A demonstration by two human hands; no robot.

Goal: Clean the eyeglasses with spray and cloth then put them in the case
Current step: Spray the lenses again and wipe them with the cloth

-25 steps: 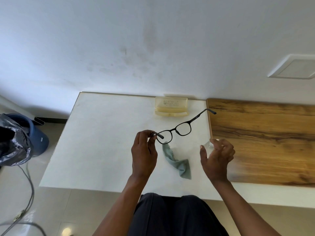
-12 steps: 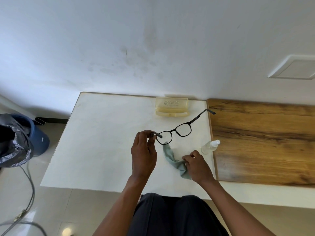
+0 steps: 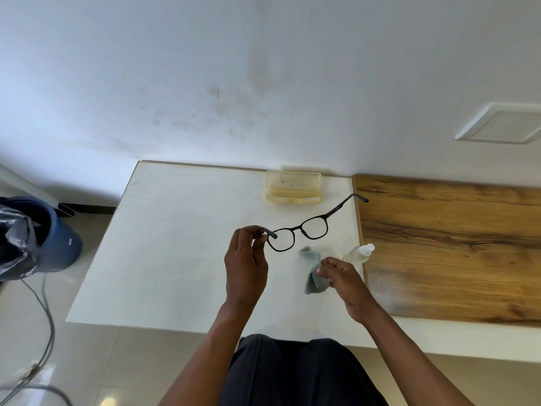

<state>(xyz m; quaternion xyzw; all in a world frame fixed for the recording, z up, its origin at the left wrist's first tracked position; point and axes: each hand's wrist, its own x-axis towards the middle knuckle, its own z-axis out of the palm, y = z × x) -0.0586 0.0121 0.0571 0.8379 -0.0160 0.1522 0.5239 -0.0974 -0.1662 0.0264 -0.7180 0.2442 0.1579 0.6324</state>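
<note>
A smudged white wall (image 3: pixel 263 68) is seen behind everything; a white rectangular tabletop (image 3: pixel 175 244) is butted up against a brown wood-grain board (image 3: pixel 453 244) on its right; a blue plastic bin (image 3: pixel 63 238) with a crumpled black bag is parked on the floor off to the left. At the far edge of the tabletop a translucent yellow plastic glasses case (image 3: pixel 293 187) is lying open. The black thin-framed eyeglasses (image 3: pixel 298 232) are held up above the tabletop, temples unfolded; one temple tip is pinched by the left hand (image 3: pixel 246 265), fingers curled round it. A small grey-green microfibre cloth (image 3: pixel 311 273) is gripped in the right hand (image 3: pixel 342 278), just below the lenses, kinda blurred. A small clear spray bottle with a white cap (image 3: pixel 361 252) is left lying beside that hand, at the board's edge.
</note>
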